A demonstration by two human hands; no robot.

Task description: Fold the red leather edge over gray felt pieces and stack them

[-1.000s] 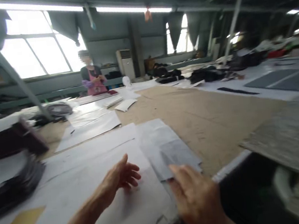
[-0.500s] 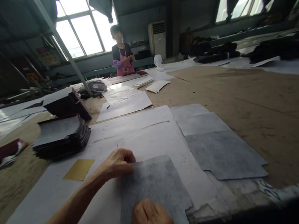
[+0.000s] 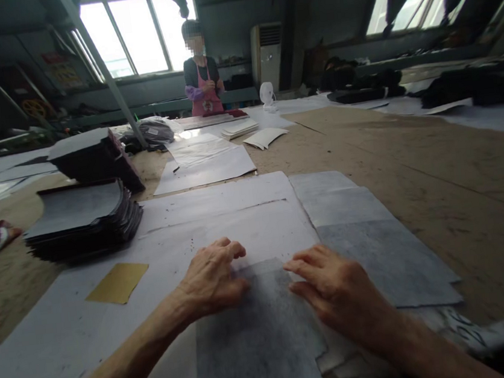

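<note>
A grey, felt-like sheet [image 3: 260, 340] with a notched right corner lies flat in front of me on white paper. My left hand [image 3: 214, 278] is at its far left corner, thumb on or just over the sheet, index finger stretched out and apart from the thumb. Across from it, my right hand [image 3: 336, 288] is at the far right corner, its fingers extended and a gap between them and the thumb. Neither hand visibly grips anything. To the right lie more grey sheets [image 3: 378, 259] of the same look, partly hidden by my right forearm.
Left of my arms stand a stack of dark-edged sheets [image 3: 83, 223] and another stack [image 3: 94, 161] behind it. A tan square [image 3: 118, 283] rests on the white paper [image 3: 220, 232]. Farther off are white sheets [image 3: 207, 173], a small white fan [image 3: 267, 96] and a person [image 3: 201, 76] in a pink apron.
My right hand has moved from the sheet's near edge up to its far right corner, its fingers now extended. My left hand has shifted slightly right and its fingers have spread.
</note>
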